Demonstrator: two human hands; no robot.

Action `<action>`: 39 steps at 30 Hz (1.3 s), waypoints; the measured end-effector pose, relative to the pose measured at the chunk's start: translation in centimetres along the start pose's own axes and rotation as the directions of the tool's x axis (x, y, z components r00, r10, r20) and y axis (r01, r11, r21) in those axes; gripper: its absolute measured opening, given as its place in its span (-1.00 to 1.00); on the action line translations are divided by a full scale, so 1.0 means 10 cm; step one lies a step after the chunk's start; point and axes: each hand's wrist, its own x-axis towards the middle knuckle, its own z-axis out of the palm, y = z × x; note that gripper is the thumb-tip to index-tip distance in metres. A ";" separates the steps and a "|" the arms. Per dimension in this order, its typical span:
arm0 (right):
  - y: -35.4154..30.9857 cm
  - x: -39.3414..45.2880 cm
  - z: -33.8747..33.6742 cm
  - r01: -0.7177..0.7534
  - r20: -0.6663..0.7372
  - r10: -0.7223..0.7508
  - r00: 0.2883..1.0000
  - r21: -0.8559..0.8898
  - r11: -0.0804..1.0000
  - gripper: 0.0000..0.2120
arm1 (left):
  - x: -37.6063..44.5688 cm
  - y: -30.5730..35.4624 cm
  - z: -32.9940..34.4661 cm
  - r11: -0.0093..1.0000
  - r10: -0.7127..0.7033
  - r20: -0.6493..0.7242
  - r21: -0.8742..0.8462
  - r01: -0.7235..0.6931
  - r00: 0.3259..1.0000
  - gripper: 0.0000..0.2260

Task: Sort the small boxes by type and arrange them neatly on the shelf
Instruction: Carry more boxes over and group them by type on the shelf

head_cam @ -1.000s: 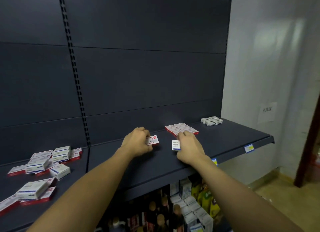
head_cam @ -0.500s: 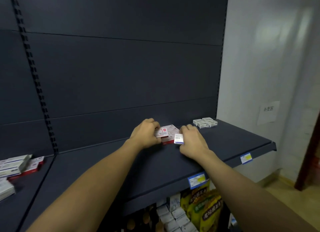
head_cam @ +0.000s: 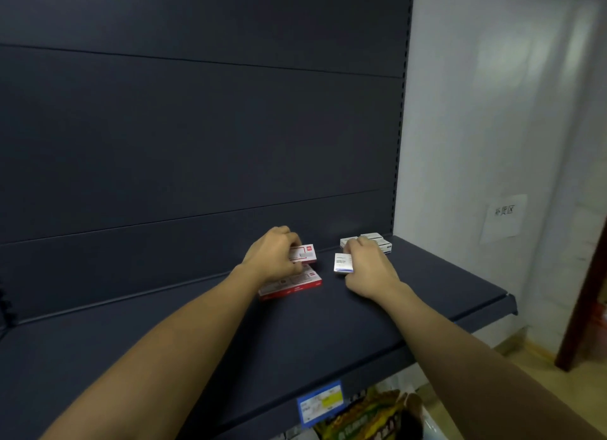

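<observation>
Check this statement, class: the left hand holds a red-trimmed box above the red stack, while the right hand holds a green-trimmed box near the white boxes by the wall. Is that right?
Not quite. The head view shows the box in the right hand is white with blue trim, not green. The rest stands: the left hand holds a red-trimmed box above the red stack, and the white boxes sit by the wall.

The scene is dim and soft overall. The dark shelf back panel (head_cam: 197, 127) swallows light, while the white wall (head_cam: 492, 94) carries a pale, smeared glare patch. Wide-angle bending curves the shelf (head_cam: 295, 341) edges; the paper notice (head_cam: 502, 218) reads blurred.
</observation>
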 end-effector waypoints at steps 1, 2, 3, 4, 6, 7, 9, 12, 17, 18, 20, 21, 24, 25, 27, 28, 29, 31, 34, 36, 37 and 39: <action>0.09 0.04 -0.01 0.003 0.005 -0.003 1.000 -0.005 1.000 -0.60 | 0.05 0.05 0.03 1.000 -0.006 -0.002 0.005 0.006 1.000 -0.67; 0.19 0.09 -0.03 0.009 0.009 -0.009 1.000 -0.013 1.000 -0.59 | 0.09 0.10 0.05 1.000 -0.013 -0.002 0.014 0.013 1.000 -0.67; 0.29 0.15 -0.04 0.016 0.011 -0.016 1.000 -0.018 1.000 -0.58 | 0.13 0.15 0.08 1.000 -0.022 -0.002 0.021 0.022 1.000 -0.67; 0.39 0.20 -0.06 0.026 0.012 -0.026 1.000 -0.019 0.999 -0.58 | 0.18 0.20 0.11 0.999 -0.033 -0.002 0.024 0.033 0.999 -0.67; 0.57 0.30 -0.10 0.050 0.010 -0.050 0.999 -0.017 0.999 -0.57 | 0.26 0.31 0.16 0.998 -0.057 0.005 0.037 0.057 0.998 -0.65; 0.65 0.34 -0.12 0.067 0.014 -0.067 0.998 -0.015 0.998 -0.58 | 0.29 0.36 0.19 0.996 -0.072 0.009 0.045 0.071 0.997 -0.64; 0.81 0.42 -0.14 0.109 0.034 -0.108 0.994 -0.011 0.994 -0.59 | 0.37 0.47 0.24 0.993 -0.106 0.009 0.052 0.106 0.994 -0.63; 1.03 0.52 -0.16 0.163 0.051 -0.163 0.985 0.003 0.987 -0.62 | 0.48 0.61 0.31 0.985 -0.162 0.002 0.056 0.162 0.987 -0.63; 1.31 0.70 -0.18 0.218 0.078 -0.220 0.972 0.036 0.975 -0.64 | 0.54 0.78 0.44 0.967 -0.248 0.004 0.066 0.247 0.969 -0.63; 1.36 0.73 -0.18 0.228 0.077 -0.231 0.970 0.043 0.973 -0.66 | 0.54 0.81 0.46 0.964 -0.258 0.011 0.070 0.256 0.966 -0.63; 1.43 0.79 -0.18 0.240 0.079 -0.244 0.966 0.059 0.969 -0.67 | 0.54 0.85 0.50 0.959 -0.274 0.008 0.077 0.272 0.962 -0.63; 1.46 0.81 -0.17 0.244 0.083 -0.249 0.965 0.071 0.967 -0.67 | 0.53 0.87 0.52 0.956 -0.283 0.003 0.079 0.282 0.959 -0.63; 1.52 0.87 -0.14 0.259 0.097 -0.269 0.958 0.104 0.960 -0.68 | 0.52 0.90 0.54 0.948 -0.309 -0.013 0.082 0.309 0.951 -0.63; 1.53 0.88 -0.12 0.266 0.105 -0.278 0.955 0.115 0.957 -0.67 | 0.51 0.90 0.54 0.945 -0.316 -0.016 0.085 0.317 0.948 -0.64; 1.53 0.89 -0.07 0.284 0.143 -0.302 0.942 0.137 0.949 -0.62 | 0.49 0.90 0.54 0.939 -0.334 -0.023 0.083 0.334 0.942 -0.65; 1.52 0.89 -0.04 0.294 0.166 -0.315 0.935 0.139 0.946 -0.59 | 0.47 0.90 0.53 0.935 -0.344 -0.029 0.080 0.345 0.938 -0.66; 1.50 0.89 0.00 0.303 0.182 -0.324 0.928 0.136 0.943 -0.57 | 0.44 0.90 0.53 0.930 -0.356 -0.035 0.080 0.358 0.934 -0.66; 1.47 0.88 0.08 0.309 0.197 -0.331 0.923 0.133 0.942 -0.55 | 0.38 0.89 0.52 0.922 -0.375 -0.049 0.084 0.377 0.926 -0.67; 1.43 0.87 0.16 0.306 0.204 -0.329 0.922 0.135 0.942 -0.50 | 0.27 0.86 0.50 0.911 -0.394 -0.052 0.114 0.397 0.918 -0.68; 1.41 0.87 0.16 0.304 0.203 -0.322 0.925 0.116 0.946 -0.47 | 0.22 0.82 0.46 0.905 -0.411 -0.043 0.100 0.413 0.911 -0.64; 1.40 0.87 0.16 0.305 0.201 -0.321 0.926 0.105 0.947 -0.47 | 0.19 0.79 0.45 0.900 -0.423 -0.040 0.093 0.425 0.905 -0.62; 1.39 0.87 0.14 0.306 0.198 -0.317 0.928 0.085 0.948 -0.46 | 0.13 0.76 0.41 0.890 -0.445 -0.043 0.095 0.447 0.895 -0.57</action>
